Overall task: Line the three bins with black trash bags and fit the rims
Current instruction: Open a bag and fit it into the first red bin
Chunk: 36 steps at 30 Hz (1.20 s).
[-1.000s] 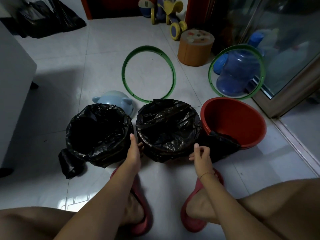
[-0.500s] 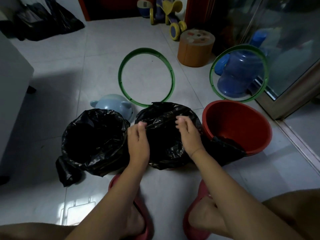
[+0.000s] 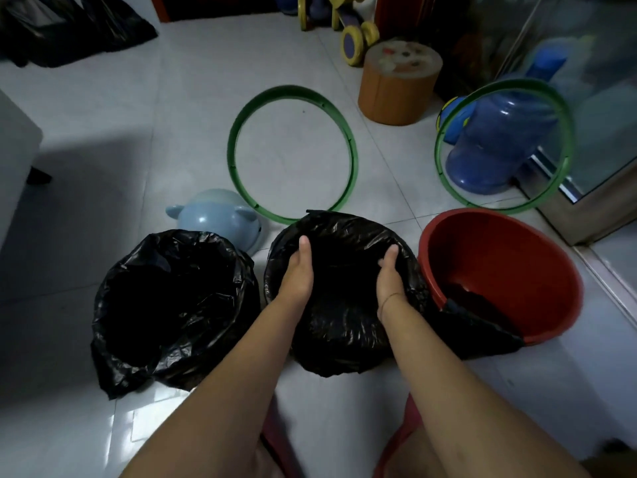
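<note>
Three bins stand in a row on the tiled floor. The left bin point(image 3: 172, 305) is draped in a black bag. The middle bin's black bag point(image 3: 344, 332) has my left hand point(image 3: 298, 270) and right hand point(image 3: 389, 274) reaching into its mouth, palms facing each other. My left fingers are lost in the dark inside. My right thumb and a bent finger meet on the film. The red bin point(image 3: 499, 267) is bare inside, with a folded black bag point(image 3: 482, 326) over its near rim. One green rim point(image 3: 234, 157) lies flat behind; another green rim point(image 3: 439, 157) leans on a blue jug point(image 3: 499, 143).
A light blue plastic bowl point(image 3: 217, 215) sits upside down behind the left bin. An orange stool point(image 3: 400, 84) and a toy car point(image 3: 348, 32) stand at the back. Black bags point(image 3: 69, 25) lie far left. A glass door frame point(image 3: 565, 215) runs along the right, white furniture point(image 3: 13, 150) along the left.
Both hands rose from the near floor beside the middle bin onto its bag, then went forward into the bag's mouth. The view has moved closer to the bins.
</note>
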{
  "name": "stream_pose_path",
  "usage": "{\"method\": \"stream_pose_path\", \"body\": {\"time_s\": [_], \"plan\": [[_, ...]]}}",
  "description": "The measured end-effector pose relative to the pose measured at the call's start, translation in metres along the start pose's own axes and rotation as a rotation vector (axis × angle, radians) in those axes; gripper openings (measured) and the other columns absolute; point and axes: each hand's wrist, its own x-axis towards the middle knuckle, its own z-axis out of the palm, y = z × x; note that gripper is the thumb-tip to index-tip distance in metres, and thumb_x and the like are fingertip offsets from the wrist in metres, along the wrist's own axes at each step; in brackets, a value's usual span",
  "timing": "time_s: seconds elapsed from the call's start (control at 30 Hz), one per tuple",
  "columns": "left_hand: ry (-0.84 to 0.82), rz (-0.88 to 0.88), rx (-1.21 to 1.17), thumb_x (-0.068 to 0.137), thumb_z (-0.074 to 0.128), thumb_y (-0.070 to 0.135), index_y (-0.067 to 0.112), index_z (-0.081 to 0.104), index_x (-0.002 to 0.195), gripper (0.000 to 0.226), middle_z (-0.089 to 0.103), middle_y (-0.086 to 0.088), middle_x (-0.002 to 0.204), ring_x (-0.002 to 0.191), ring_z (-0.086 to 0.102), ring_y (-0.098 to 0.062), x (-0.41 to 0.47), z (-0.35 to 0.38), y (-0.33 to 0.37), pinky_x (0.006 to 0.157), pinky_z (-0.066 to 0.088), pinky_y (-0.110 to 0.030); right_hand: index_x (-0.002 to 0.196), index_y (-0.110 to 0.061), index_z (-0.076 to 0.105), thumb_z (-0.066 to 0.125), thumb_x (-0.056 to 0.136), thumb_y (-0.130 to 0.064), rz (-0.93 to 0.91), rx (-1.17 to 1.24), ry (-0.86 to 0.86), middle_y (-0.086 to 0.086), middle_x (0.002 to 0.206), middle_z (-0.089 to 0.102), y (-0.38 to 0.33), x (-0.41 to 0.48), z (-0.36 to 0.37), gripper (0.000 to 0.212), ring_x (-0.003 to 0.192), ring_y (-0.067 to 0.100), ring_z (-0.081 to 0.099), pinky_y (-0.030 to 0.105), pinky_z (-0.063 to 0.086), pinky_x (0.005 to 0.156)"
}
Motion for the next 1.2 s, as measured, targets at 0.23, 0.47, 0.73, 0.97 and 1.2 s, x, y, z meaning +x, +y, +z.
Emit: {"method": "stream_pose_path", "body": {"time_s": [0.23, 0.47, 0.73, 0.97, 1.2], "plan": [[0.103, 0.118, -0.035, 0.086, 0.017, 0.073, 0.025, 0.068, 0.097, 0.071, 0.069, 0.002, 0.102, 0.095, 0.062, -0.017, -0.001, -0.006, 0.006, 0.073, 0.044, -0.030, 0.116, -0.022, 0.060, 0.021, 0.090, -0.065, -0.347, -0.238, 0.077, 0.007, 0.124, 0.059, 0.008, -0.015, 0.000, 0.063, 0.112, 0.022, 0.054, 0.033, 0.038, 0.092], [-0.207, -0.065, -0.216, 0.085, 0.011, 0.076, 0.017, 0.055, 0.128, 0.085, 0.063, -0.005, 0.123, 0.107, 0.059, -0.018, 0.016, 0.003, 0.024, 0.078, 0.045, -0.029, 0.142, -0.027, 0.041, 0.027, 0.079, -0.079, 0.191, -0.571, -0.556, 0.006, 0.145, 0.045, 0.040, -0.031, 0.007, 0.083, 0.133, 0.024, 0.042, 0.041, 0.030, 0.113], [-0.164, -0.074, -0.252, 0.085, 0.010, 0.076, 0.017, 0.059, 0.122, 0.086, 0.057, -0.003, 0.131, 0.117, 0.052, -0.018, 0.011, -0.002, 0.012, 0.095, 0.037, -0.037, 0.098, -0.007, 0.072, 0.012, 0.086, -0.072, 0.016, -0.650, -0.405, 0.010, 0.105, 0.069, 0.008, -0.018, -0.005, 0.088, 0.098, 0.023, 0.063, 0.028, 0.044, 0.081], [-0.071, -0.300, -0.445, 0.089, 0.027, 0.070, 0.012, 0.057, 0.127, 0.076, 0.065, -0.017, 0.118, 0.104, 0.063, -0.031, -0.009, 0.022, -0.012, 0.089, 0.052, -0.043, 0.122, -0.007, 0.061, 0.012, 0.086, -0.073, 0.008, -0.420, -0.223, 0.011, 0.125, 0.059, -0.011, 0.017, 0.016, 0.090, 0.114, 0.027, 0.053, 0.040, 0.038, 0.103], [-0.099, -0.227, -0.306, 0.076, 0.043, 0.079, 0.012, 0.061, 0.124, 0.085, 0.066, -0.012, 0.120, 0.106, 0.064, -0.026, -0.005, 0.012, -0.014, 0.099, 0.048, -0.042, 0.134, -0.018, 0.051, 0.015, 0.082, -0.077, -0.055, -0.463, -0.186, 0.012, 0.138, 0.051, 0.002, 0.021, 0.012, 0.087, 0.127, 0.028, 0.046, 0.043, 0.033, 0.110]]}}
